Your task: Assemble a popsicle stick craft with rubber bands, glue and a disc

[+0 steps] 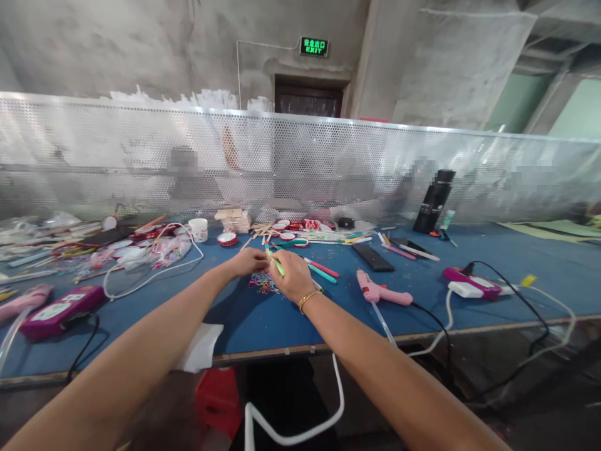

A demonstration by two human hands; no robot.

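Our right hand [295, 274] and left hand [250, 260] pinch one green stick [277, 263] over loose bands [263, 285]; nothing looks bound yet.

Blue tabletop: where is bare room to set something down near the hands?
Bare blue tabletop lies along the near edge, between the purple box and the pink glue gun. Another bare patch sits between that gun and the white-purple device. The far-left heap of wrappers and cable is crowded.

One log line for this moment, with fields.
left hand: touching green stick | right hand: gripping green stick | below: rubber bands | near: glue gun
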